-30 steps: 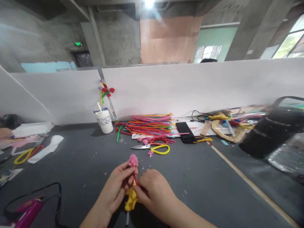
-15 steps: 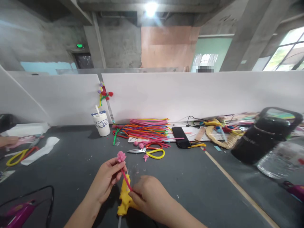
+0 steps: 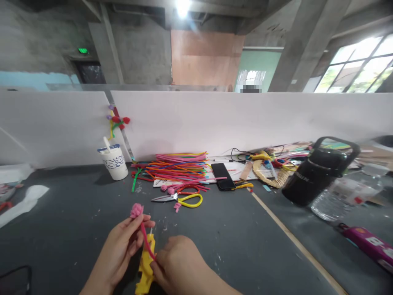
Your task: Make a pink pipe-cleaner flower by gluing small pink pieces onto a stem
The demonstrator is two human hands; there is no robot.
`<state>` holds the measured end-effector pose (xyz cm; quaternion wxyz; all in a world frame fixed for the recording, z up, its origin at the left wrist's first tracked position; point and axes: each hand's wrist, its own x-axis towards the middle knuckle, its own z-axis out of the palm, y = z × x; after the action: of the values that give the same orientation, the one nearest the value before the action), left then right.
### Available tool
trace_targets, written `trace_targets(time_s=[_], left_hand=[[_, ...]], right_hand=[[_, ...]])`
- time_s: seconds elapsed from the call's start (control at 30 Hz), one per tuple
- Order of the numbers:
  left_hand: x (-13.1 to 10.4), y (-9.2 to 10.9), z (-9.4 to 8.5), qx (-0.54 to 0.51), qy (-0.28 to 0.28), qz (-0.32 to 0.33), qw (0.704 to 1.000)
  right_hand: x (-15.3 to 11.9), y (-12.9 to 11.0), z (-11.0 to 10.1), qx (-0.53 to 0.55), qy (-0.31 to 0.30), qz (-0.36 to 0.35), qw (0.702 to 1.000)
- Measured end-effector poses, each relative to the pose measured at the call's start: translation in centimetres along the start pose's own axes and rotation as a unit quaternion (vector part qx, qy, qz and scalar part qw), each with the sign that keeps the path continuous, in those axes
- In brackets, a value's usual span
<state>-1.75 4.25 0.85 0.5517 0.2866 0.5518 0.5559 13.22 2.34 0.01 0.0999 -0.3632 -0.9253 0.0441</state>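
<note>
A pink pipe-cleaner flower (image 3: 136,210) with a darker pink stem is held between my two hands. My left hand (image 3: 123,241) pinches it just under the fluffy head. Lower down, my right hand (image 3: 176,262) has its thumb and fingers closed on the stem's end. Beneath the stem is a yellow glue gun (image 3: 145,266), its nozzle pointing away from me; my right hand partly covers it, so I cannot tell whether it touches the gun. Scissors (image 3: 181,199) with one red and one yellow handle lie beyond my hands, beside small pink pieces (image 3: 177,207).
Behind the scissors lies a heap of coloured pipe cleaners (image 3: 181,167), with a black phone (image 3: 223,177) at its right. A white cup (image 3: 114,163) stands at back left. On the right are a black flask (image 3: 313,176), a plastic bottle (image 3: 334,203) and a purple object (image 3: 368,243).
The view has turned to the right, so everything sits further left in the picture. Both hands keep hold of the flower and its stem, with little change in grip.
</note>
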Motion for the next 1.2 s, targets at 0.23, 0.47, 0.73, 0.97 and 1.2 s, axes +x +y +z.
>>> trace_targets(time_s=[0.23, 0.47, 0.73, 0.97, 1.2], left_hand=[[0.1, -0.7, -0.6, 0.031, 0.014, 0.012, 0.999], [-0.1, -0.3, -0.4, 0.012, 0.041, -0.019, 0.999], [0.8, -0.8, -1.1, -0.025, -0.006, -0.029, 0.999], [1.3, -0.6, -1.6, -0.108, -0.007, -0.089, 0.99], [1.3, -0.5, -1.8, -0.143, 0.015, -0.137, 0.98]], right_hand=[[0.5, -0.2, 1.9, -0.002, -0.024, -0.013, 1.0], [0.6, 0.2, 3.4, 0.003, -0.044, -0.006, 0.999], [0.8, 0.6, 3.2, 0.034, -0.065, -0.008, 0.997], [0.5, 1.7, 2.1, 0.074, -0.062, 0.002, 0.995], [1.2, 1.8, 4.0, 0.106, -0.078, 0.021, 0.991]])
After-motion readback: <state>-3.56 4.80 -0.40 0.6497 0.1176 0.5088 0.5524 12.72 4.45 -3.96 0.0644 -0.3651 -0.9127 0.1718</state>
